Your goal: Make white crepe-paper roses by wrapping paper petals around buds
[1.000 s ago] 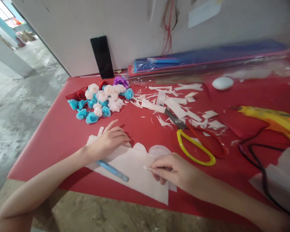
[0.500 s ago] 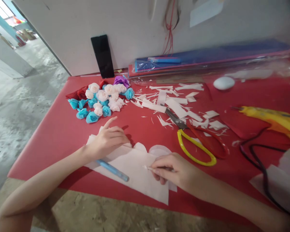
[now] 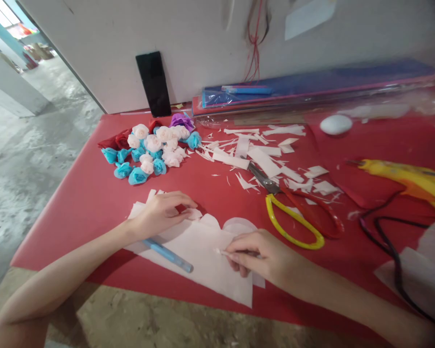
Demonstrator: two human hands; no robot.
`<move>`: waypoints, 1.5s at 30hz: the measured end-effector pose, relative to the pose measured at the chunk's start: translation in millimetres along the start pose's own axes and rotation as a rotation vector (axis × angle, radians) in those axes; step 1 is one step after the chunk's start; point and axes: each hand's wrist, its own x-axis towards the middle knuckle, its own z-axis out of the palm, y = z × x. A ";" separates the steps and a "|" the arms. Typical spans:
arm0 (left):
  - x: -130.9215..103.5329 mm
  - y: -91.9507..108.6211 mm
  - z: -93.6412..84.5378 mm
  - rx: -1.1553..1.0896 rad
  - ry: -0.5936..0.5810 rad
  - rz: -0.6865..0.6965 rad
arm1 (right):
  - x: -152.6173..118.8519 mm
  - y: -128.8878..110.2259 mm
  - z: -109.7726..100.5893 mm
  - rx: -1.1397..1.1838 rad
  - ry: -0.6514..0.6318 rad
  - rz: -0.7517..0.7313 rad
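Between the thumb and fingers of my right hand point(image 3: 252, 252) is a thin, pale rolled strip point(image 3: 223, 252), its white tip pointing left. This hand rests over the right part of the white paper sheets point(image 3: 203, 251). My left hand point(image 3: 166, 210) is at the upper left of the sheets, fingers loosely curved and thumb apart, fingertips close to small rounded paper pieces point(image 3: 193, 214). Nothing shows in its grasp. A blue pen point(image 3: 169, 255) lies across the sheets below the left wrist. Rounded white petals point(image 3: 239, 225) lie just above my right hand.
Red, blue, white and purple paper flowers point(image 3: 145, 154) are grouped at the back left. Yellow-and-red scissors point(image 3: 293, 222) lie by white paper scraps point(image 3: 264, 162). At right are a yellow glue gun point(image 3: 402, 174) and its dark cord. A black phone point(image 3: 154, 84) leans on the wall.
My left hand's raised index finger has come down and forward toward the rounded paper pieces. My right hand and the strip in it have barely moved.
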 end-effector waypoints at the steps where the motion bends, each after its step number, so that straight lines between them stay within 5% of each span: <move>1: 0.1 0.2 0.3 -0.043 -0.007 -0.027 | 0.0 -0.1 0.0 0.000 -0.003 0.001; 9: -0.3 -3.4 0.7 -0.269 0.102 -0.189 | 0.8 2.0 0.6 0.006 0.010 -0.007; 24: 1.6 1.2 -1.6 -0.054 0.081 -0.113 | 0.8 3.1 1.2 0.038 0.001 0.000; 28: 2.8 13.4 -5.8 -0.135 0.112 -0.231 | -5.7 -5.9 -2.9 0.143 0.051 -0.097; 32: 6.2 40.4 -11.8 -0.316 0.103 -0.336 | -21.0 -26.9 -8.4 0.121 0.232 -0.313; 40: 33.1 86.6 -25.2 -0.418 0.179 -0.005 | -46.1 -43.7 -10.3 0.118 0.433 -0.505; 45: 46.0 97.7 -25.0 -0.389 0.107 0.158 | -50.8 -36.2 -9.9 0.432 0.309 -0.431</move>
